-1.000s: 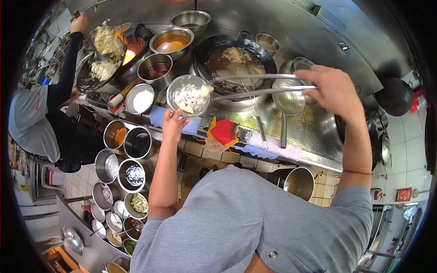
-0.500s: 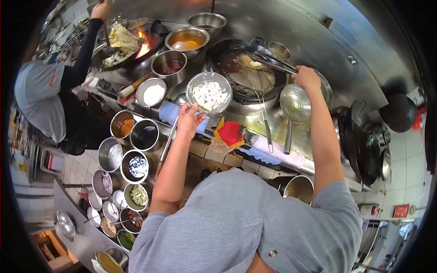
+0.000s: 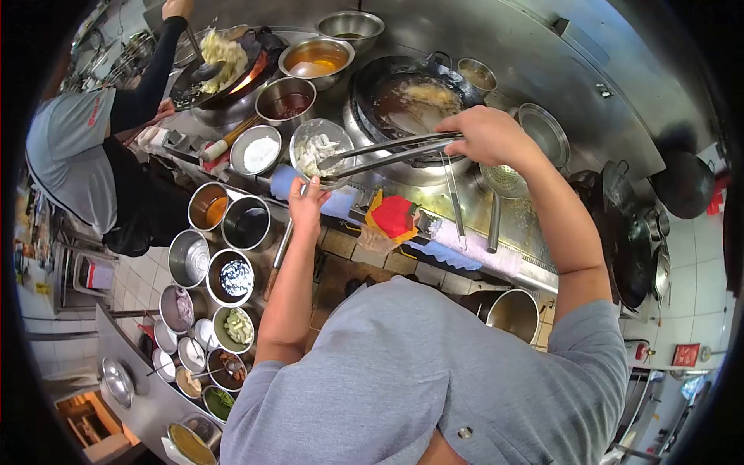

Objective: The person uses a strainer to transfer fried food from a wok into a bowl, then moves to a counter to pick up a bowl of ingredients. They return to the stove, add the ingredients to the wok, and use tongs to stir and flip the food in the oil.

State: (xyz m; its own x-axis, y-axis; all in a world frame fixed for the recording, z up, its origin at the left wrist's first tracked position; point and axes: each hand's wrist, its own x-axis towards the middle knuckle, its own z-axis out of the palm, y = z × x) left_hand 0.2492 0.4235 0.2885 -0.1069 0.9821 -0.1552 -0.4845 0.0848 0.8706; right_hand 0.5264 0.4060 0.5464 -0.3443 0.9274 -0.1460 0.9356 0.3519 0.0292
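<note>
My left hand (image 3: pixel 308 203) grips the near rim of a bowl (image 3: pixel 347 139) of white coated pieces (image 3: pixel 315 153), which is tilted. My right hand (image 3: pixel 488 130) is closed round long metal tongs (image 3: pixel 403 151), whose tips reach into the bowl among the pieces. Just beyond the tongs sits a black wok (image 3: pixel 372 85) of dark oil, with a golden piece (image 3: pixel 430 94) floating at the surface. A wire skimmer (image 3: pixel 453 201) leans at the wok's near edge, and a perforated ladle (image 3: pixel 504 180) lies to its right.
Bowls of orange liquid (image 3: pixel 316 62) and dark red liquid (image 3: pixel 291 102) stand left of the wok. A white powder bowl (image 3: pixel 260 153) is near my left hand. Several metal pots (image 3: pixel 188 260) fill the left side. At upper left a co-worker (image 3: pixel 74 155) tosses food over a flame.
My right hand has moved left with the tongs, from over the wok to the bowl. The bowl has shifted left and tilted. A golden piece now floats in the oil.
</note>
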